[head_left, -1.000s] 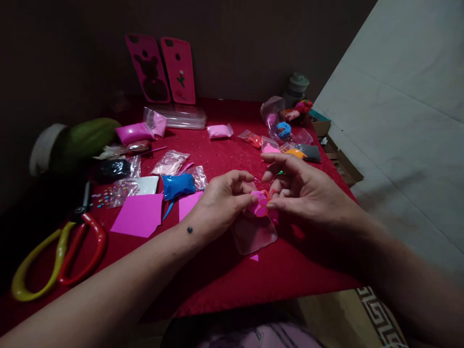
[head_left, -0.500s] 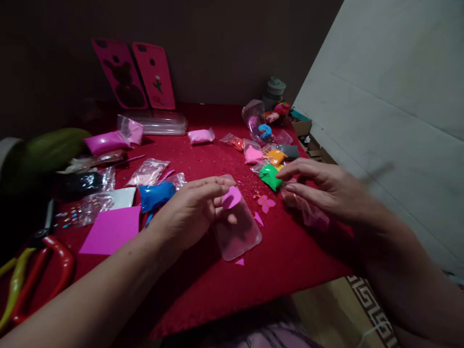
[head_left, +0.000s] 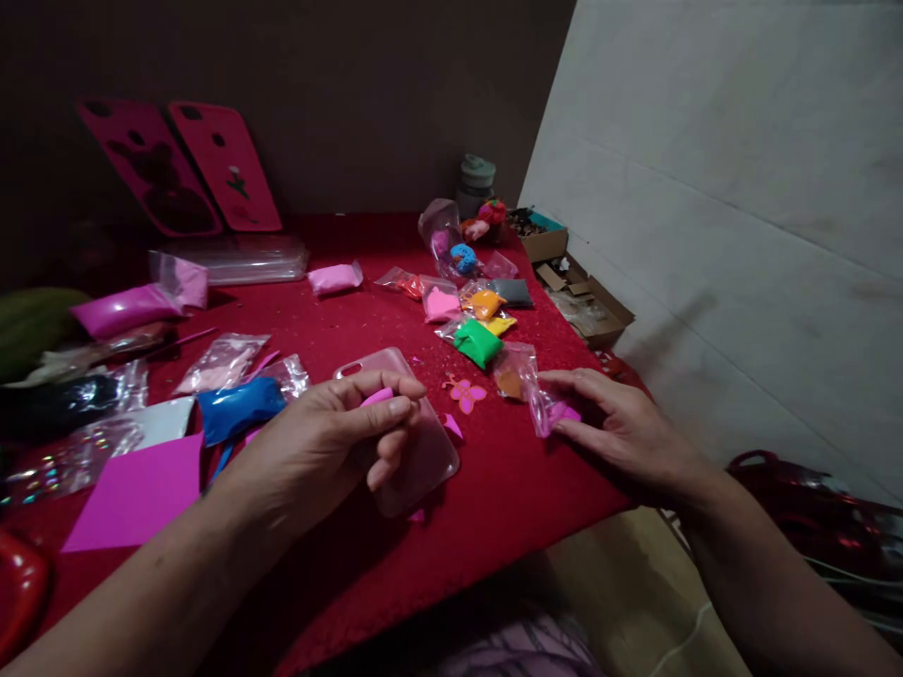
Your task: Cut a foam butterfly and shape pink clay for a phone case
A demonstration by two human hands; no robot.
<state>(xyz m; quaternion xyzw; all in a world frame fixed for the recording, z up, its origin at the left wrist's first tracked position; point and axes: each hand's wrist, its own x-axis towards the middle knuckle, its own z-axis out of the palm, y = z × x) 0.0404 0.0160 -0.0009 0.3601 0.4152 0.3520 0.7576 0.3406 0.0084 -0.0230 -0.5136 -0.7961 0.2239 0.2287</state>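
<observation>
My left hand [head_left: 324,442] is closed, with a small bright pink cut piece [head_left: 378,398] pinched between thumb and fingers. It is above a clear phone case [head_left: 416,461] lying on the red cloth. My right hand [head_left: 613,423] has its thumb and fingers around a small clear plastic bag [head_left: 542,414] with something pink in it. A bag with an orange-brown lump [head_left: 509,384] lies against that one. Between the hands rests a pink butterfly shape [head_left: 467,395] with orange edges. Beside the case is a pink scrap [head_left: 452,426].
Bags of coloured clay, such as green [head_left: 478,342] and blue [head_left: 240,410], lie about. A pink square sheet [head_left: 137,494] and a red handle [head_left: 21,583] are at left. Two pink phone cases [head_left: 226,169] stand behind. Cardboard boxes [head_left: 599,306] sit beyond the right edge.
My right hand has come down onto the small bag with pink contents. My left hand has turned the pink piece, which shows less now. The view has swung right.
</observation>
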